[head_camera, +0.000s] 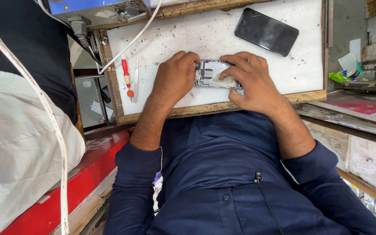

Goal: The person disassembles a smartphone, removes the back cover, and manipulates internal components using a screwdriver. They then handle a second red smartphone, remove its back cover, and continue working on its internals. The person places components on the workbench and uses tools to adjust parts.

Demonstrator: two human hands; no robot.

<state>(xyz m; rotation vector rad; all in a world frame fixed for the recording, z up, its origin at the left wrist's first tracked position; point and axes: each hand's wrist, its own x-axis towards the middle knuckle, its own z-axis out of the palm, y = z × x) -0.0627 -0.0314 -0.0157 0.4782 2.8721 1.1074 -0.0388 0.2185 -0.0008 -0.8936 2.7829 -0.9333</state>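
A flat black rectangular phone screen [266, 31], dark and glossy, is laid at the far right of the white worktop. A small green-and-white crumpled packet [344, 75] is seen just beyond the worktop's right edge.

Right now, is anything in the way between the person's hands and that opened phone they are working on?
Nothing visible. The left hand and the right hand both already rest on the opened phone body on the white work board. The red screwdriver and the dark screen panel lie off to the sides.
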